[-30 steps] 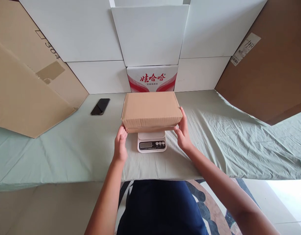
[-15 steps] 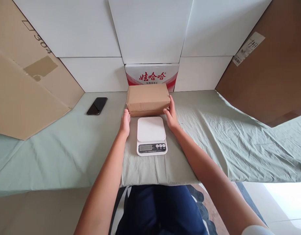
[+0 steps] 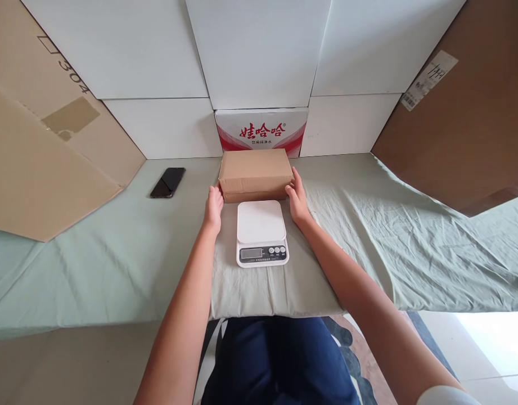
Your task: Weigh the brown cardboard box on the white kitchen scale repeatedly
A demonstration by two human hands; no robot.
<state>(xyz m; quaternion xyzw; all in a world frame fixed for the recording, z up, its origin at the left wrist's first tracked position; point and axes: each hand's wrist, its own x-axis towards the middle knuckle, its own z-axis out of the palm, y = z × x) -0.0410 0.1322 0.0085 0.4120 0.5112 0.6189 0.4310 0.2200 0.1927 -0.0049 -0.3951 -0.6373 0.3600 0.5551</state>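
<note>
Cardboard box [image 3: 256,173] lies flat on the table [image 3: 115,264], which is covered with a green sheet, just behind the white kitchen scale [image 3: 261,233]. Left hand [image 3: 214,207] presses its fingertips on the box's left front corner, and right hand [image 3: 298,197] lies along the box's right end, so the box is held between both hands, fingers loosely spread. Behind the box stands a white carton with red print [image 3: 261,130]. Left of the box, well apart, lies a black phone [image 3: 167,182].
</note>
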